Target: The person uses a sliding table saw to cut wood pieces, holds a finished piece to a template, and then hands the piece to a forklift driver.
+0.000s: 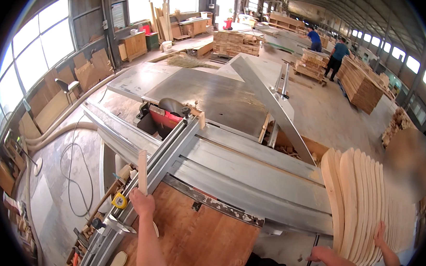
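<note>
My left hand (143,202) is closed round a narrow wooden slat (143,171) that stands up beside the metal fence (170,143) of a sliding table saw. A yellow tape measure (119,201) sits just left of this hand, and a metal clamp (116,224) is below it. Under my left forearm lies a reddish-brown wooden board (200,233). At the lower right, my right hand (321,254) is curled at a thin black rod (315,248), its fingers partly hidden. Right of it stands a stack of curved pale wooden slats (351,203), with another person's hand (380,234) against it.
The saw's metal table (210,96) spreads ahead, with a long slanted panel (272,107) across its right side. Hoses (68,130) and a cable (69,173) run along the left floor. Farther off, two people (339,57) are near lumber stacks (360,85).
</note>
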Demonstrator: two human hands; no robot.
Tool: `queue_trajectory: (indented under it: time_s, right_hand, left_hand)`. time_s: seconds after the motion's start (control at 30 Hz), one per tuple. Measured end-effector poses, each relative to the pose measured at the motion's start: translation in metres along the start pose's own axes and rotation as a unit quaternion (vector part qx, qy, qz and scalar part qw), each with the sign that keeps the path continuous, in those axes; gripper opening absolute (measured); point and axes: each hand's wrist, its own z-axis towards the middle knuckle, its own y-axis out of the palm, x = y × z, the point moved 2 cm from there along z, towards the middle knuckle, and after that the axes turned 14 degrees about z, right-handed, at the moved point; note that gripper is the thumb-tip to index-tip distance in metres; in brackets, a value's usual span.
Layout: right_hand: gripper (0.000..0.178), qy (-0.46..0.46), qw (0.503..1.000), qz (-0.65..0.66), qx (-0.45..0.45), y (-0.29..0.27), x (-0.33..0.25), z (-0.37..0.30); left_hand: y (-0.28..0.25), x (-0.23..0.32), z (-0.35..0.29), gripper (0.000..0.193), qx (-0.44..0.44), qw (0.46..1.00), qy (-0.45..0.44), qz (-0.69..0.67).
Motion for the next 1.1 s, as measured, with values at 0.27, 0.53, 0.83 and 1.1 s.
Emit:
queue_trajectory:
  time_s: [0.27,0.53,0.83,1.1]
  right_hand:
    - [0.042,-0.454,0.847,0.183,0.207,-0.278,-0.297,0.004]
    - [0.035,-0.741,0.650,0.028,0.169,-0.292,-0.507,-0.012]
    - [0.049,-0.682,0.655,0.267,-0.184,-0.232,-0.581,-0.007]
    - [0.033,-0.613,0.585,0.518,-0.118,-0.303,-0.490,0.012]
  left_hand:
    - [0.002,0.005,-0.008,0.046,0.039,0.999,-0.025,-0.018]
    - [-0.027,0.022,-0.003,0.042,-0.063,0.993,0.032,0.097]
    - [-0.008,0.095,-0.024,0.034,0.028,0.997,0.006,-0.073]
    - [-0.046,0.203,-0.041,0.052,-0.038,0.960,0.260,-0.097]
